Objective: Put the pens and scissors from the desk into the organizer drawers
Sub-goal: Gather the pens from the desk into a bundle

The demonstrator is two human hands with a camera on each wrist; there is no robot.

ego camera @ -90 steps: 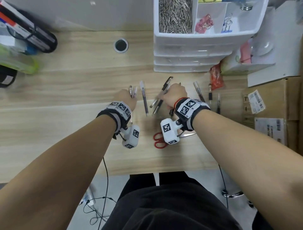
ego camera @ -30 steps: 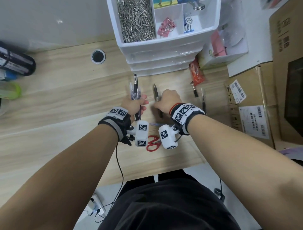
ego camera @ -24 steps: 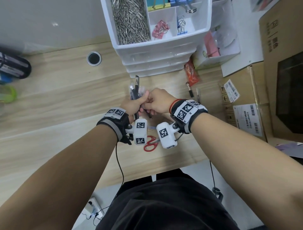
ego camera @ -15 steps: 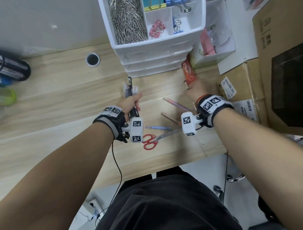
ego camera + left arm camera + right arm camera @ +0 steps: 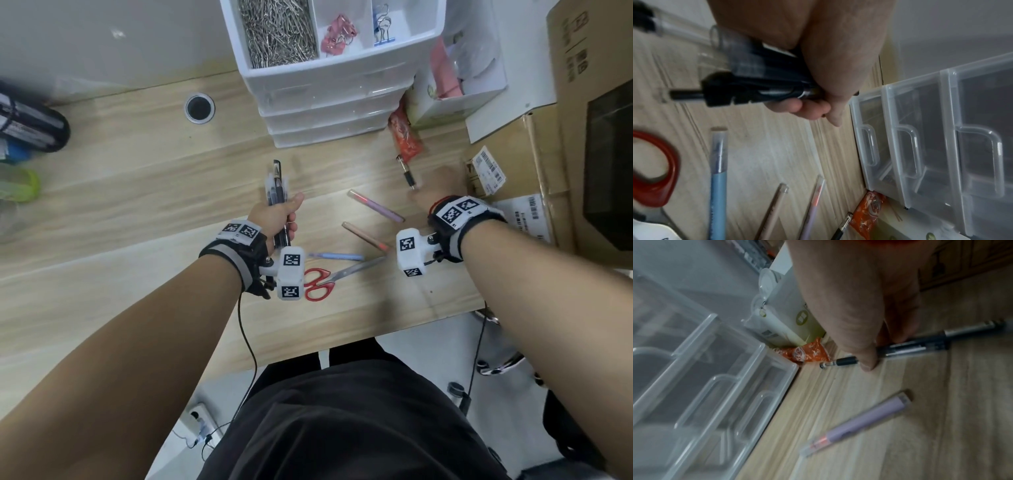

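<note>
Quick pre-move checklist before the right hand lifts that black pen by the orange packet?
1. Right hand on black pen: fingers touch it, grip cannot tell.
2. Pen still on desk: ok.
3. Left hand grips pen bundle: ok.
4. Organizer drawers open: not ok, all three shut.
5. Scissors, purple pen, tan pen, blue pen still loose: not ok.

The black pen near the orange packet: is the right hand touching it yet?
Touching. In the right wrist view the right hand's fingers come down on the black pen, which lies on the desk and shows on both sides of them.
</note>
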